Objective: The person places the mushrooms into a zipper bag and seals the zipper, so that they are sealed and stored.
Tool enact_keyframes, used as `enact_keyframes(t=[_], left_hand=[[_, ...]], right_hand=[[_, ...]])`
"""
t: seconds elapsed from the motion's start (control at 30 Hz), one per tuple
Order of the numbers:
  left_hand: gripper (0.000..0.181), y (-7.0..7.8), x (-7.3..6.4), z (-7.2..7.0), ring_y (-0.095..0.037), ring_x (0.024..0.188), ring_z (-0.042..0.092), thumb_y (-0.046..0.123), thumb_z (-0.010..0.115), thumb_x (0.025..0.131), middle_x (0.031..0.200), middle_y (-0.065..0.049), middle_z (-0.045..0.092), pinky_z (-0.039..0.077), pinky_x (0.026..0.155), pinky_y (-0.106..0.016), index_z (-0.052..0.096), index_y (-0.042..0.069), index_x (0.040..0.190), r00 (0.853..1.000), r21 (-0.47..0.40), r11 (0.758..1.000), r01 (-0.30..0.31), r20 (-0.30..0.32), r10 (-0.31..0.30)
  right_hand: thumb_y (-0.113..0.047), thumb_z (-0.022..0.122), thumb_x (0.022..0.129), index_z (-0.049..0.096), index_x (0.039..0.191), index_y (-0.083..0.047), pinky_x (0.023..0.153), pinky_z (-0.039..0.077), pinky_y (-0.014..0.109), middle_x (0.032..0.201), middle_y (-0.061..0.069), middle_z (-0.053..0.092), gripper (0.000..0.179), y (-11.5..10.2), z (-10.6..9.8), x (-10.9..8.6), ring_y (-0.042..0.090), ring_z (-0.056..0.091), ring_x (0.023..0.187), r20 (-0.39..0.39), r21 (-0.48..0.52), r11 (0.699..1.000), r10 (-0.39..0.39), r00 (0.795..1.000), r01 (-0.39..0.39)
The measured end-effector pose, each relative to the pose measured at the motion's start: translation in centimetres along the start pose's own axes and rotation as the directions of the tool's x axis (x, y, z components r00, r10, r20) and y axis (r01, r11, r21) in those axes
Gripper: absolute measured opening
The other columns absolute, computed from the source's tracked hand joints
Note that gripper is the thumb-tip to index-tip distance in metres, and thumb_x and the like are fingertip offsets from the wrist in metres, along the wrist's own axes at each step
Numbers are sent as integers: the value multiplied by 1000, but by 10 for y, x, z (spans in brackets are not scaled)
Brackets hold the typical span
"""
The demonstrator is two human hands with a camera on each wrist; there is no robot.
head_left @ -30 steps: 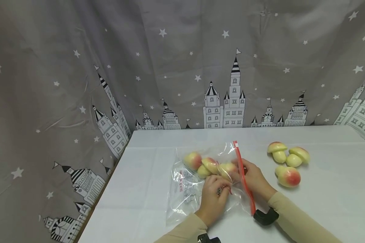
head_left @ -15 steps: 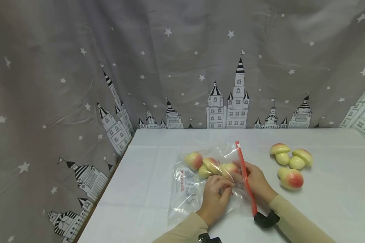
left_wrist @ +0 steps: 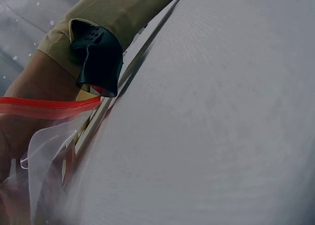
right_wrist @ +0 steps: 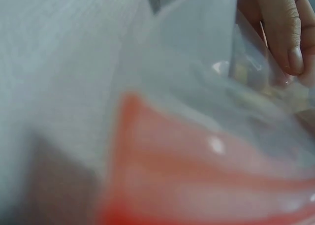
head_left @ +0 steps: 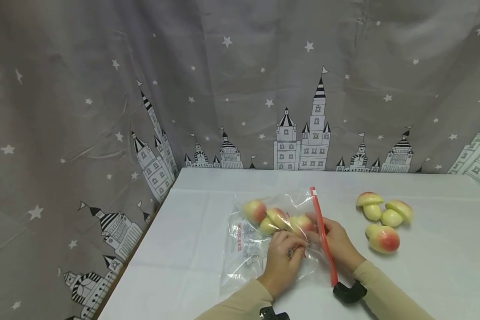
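Note:
A clear zip bag (head_left: pixel 240 275) with a red zip strip (head_left: pixel 322 233) lies on the table, its mouth to the right. Inside sit a toy mushroom (head_left: pixel 255 210) with a yellow and red cap, a second mushroom (head_left: pixel 278 218) in the middle and a third mushroom (head_left: pixel 302 223) nearest the mouth. My right hand (head_left: pixel 338 240) reaches through the mouth, its fingers around that third mushroom and partly hidden by the film. From outside, my left hand (head_left: pixel 282 262) pinches the film just below it; its thumb (right_wrist: pixel 295 60) and fingertips meet in the right wrist view.
To the right of the bag, a group of loose toy mushrooms lies on the white table (head_left: pixel 168 249): one mushroom (head_left: pixel 371 206) at the back left, another mushroom (head_left: pixel 398 213) beside it and one mushroom (head_left: pixel 384 239) in front. A grey curtain (head_left: pixel 240 89) hangs behind the table.
The head view has shifted slightly, so everything sits a little further right in it. Both hands, the bag and the mushrooms keep nearly the same places.

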State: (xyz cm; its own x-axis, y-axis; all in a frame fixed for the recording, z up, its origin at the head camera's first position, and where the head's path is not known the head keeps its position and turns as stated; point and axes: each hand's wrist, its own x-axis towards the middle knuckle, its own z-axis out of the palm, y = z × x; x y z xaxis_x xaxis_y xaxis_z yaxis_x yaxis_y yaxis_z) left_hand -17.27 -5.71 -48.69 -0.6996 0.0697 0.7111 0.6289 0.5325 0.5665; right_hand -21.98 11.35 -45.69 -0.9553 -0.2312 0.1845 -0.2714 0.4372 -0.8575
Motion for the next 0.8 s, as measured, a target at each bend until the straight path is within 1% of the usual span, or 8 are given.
enact_keyframes(t=[0.17, 0.27, 0.4, 0.5, 0.63, 0.73, 0.8], left_hand=[[14, 0, 1, -1, -15, 86, 57, 3, 70, 79, 86, 1, 68, 46, 83, -24, 74, 14, 87, 1000, -15, 1000, 0, 1, 0], [14, 0, 1, -1, -15, 86, 57, 2, 70, 79, 85, 1, 68, 45, 82, -23, 74, 14, 86, 1000, -15, 1000, 4, -1, -4], [15, 0, 1, 0, -15, 86, 56, 1, 70, 79, 85, 0, 68, 45, 82, -23, 74, 14, 86, 1000, -15, 1000, 8, -4, -8], [15, 1, 0, -2, -15, 86, 57, 2, 70, 79, 86, 0, 68, 45, 83, -23, 74, 14, 86, 1000, -9, 1000, 11, 1, -11], [14, 2, -1, -4, -15, 86, 57, 2, 71, 79, 87, 1, 68, 45, 83, -23, 74, 14, 86, 1000, 7, 1000, -3, -5, 3], [13, 2, 0, -4, -15, 85, 56, 3, 72, 80, 85, 1, 67, 45, 81, -23, 74, 14, 85, 1000, 12, 1000, -24, -11, 24], [12, 1, 3, -3, -15, 84, 56, 3, 71, 80, 85, 1, 67, 45, 80, -22, 74, 14, 85, 999, 11, 999, -33, -6, 33]], right_hand=[[-14, 76, 89, 62, 134, 3, 81, 51, 20, 116, 20, 75, 51, -1, 1, -1, 24, 66, 107, -6, -24, 999, -22, 1000, 22], [-15, 76, 89, 62, 134, 2, 80, 50, 20, 115, 20, 75, 50, 1, 3, 0, 24, 66, 106, -12, -36, 999, -18, 1000, 18], [-17, 76, 89, 63, 134, 1, 80, 50, 21, 114, 20, 75, 51, 1, 4, 0, 19, 65, 103, -21, -57, 998, 1, 1000, -2], [-18, 76, 89, 63, 135, 0, 81, 49, 21, 115, 19, 75, 51, 0, 6, -1, 19, 65, 102, -26, -66, 998, -3, 1000, 1], [-18, 75, 90, 61, 136, 0, 83, 49, 21, 117, 19, 74, 52, -1, 6, -3, 17, 63, 103, -9, -51, 999, -17, 1000, 17], [-17, 75, 90, 59, 138, 1, 83, 49, 20, 120, 19, 73, 53, 0, 2, -2, 15, 61, 104, 21, -30, 999, -11, 1000, 11], [-16, 76, 90, 58, 138, 1, 82, 49, 19, 121, 20, 71, 54, -1, -1, 2, 16, 63, 105, 37, -20, 1000, 2, 999, -2]])
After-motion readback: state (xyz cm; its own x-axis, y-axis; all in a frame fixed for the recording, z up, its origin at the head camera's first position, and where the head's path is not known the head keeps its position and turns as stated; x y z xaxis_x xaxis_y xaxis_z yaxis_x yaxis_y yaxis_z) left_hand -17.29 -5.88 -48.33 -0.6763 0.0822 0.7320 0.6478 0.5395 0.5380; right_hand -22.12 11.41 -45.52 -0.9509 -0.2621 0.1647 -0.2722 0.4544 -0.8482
